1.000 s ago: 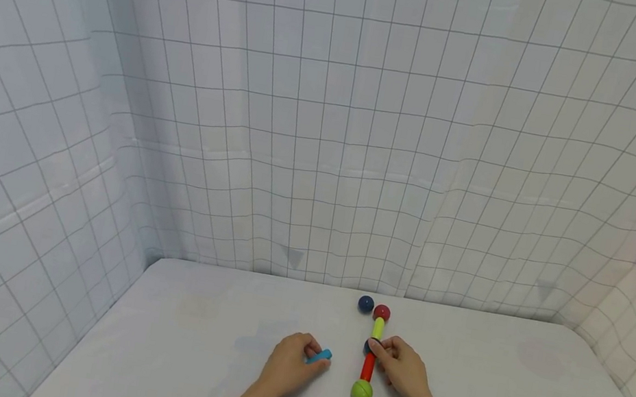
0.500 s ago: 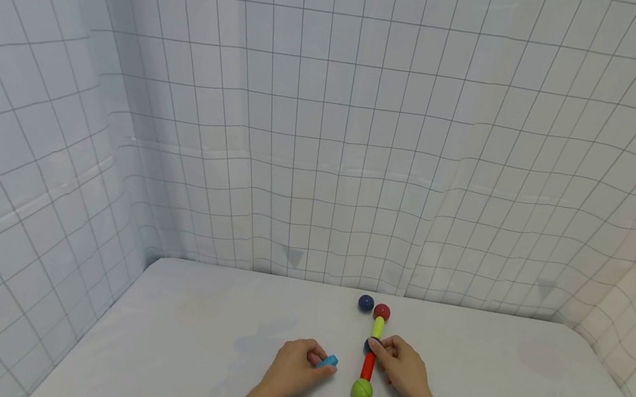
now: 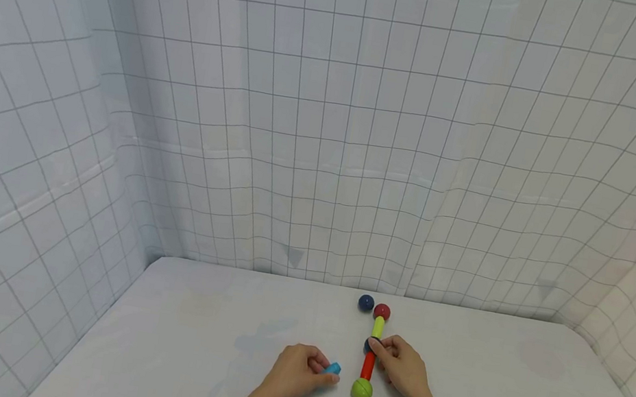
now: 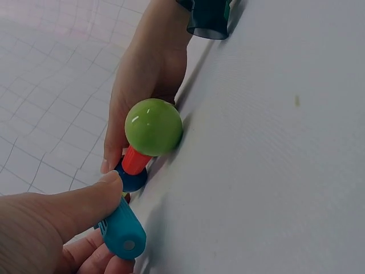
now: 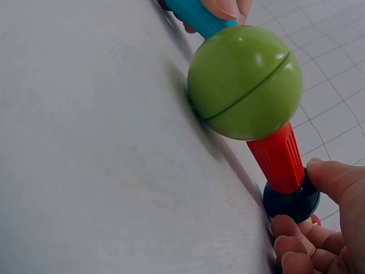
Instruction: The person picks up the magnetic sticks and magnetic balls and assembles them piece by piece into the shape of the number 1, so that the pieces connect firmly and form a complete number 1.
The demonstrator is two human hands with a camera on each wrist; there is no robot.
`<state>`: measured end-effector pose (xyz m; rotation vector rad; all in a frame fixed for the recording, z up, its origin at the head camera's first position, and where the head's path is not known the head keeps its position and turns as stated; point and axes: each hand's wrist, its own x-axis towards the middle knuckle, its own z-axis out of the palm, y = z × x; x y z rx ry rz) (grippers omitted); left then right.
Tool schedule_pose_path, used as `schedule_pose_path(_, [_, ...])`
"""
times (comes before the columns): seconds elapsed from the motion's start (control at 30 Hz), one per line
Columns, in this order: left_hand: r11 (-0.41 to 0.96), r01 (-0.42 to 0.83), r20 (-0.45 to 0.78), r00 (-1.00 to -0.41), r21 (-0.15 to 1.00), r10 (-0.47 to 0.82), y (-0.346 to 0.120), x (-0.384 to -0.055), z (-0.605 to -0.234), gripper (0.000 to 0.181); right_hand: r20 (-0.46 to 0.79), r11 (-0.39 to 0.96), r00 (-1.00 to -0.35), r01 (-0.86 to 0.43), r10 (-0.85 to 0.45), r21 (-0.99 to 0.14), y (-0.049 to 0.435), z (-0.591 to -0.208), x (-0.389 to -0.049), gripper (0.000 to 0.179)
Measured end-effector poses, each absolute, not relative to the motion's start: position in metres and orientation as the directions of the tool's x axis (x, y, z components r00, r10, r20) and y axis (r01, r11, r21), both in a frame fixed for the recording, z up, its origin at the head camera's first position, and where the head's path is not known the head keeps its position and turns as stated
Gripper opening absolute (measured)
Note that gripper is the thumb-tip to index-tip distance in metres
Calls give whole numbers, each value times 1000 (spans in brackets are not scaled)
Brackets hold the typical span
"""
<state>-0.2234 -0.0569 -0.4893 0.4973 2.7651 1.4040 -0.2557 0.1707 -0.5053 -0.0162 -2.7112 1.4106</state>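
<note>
White table (image 3: 176, 343). Left hand (image 3: 293, 372) pinching blue stick (image 4: 125, 233), right hand (image 3: 406, 371) pinching navy ball (image 5: 290, 204), red stick (image 5: 278, 158) probably stuck on.

Left fingers (image 4: 81, 250) and right fingers (image 5: 285, 227) both pinch.

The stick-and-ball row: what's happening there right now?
A person's right hand holds the middle dark blue ball, with a red stick and green ball on the near side, a yellow stick and red ball on the far side. Their left hand pinches a light blue stick, just apart from the green ball. A second dark blue ball lies beside the red ball.
</note>
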Motion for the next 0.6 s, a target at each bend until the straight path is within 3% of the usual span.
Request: schedule_pose_path(0.6, [474, 217, 37, -932, 853, 360, -52, -213, -483, 22, 66, 569, -997, -29, 44, -822, 172, -506, -256, 39])
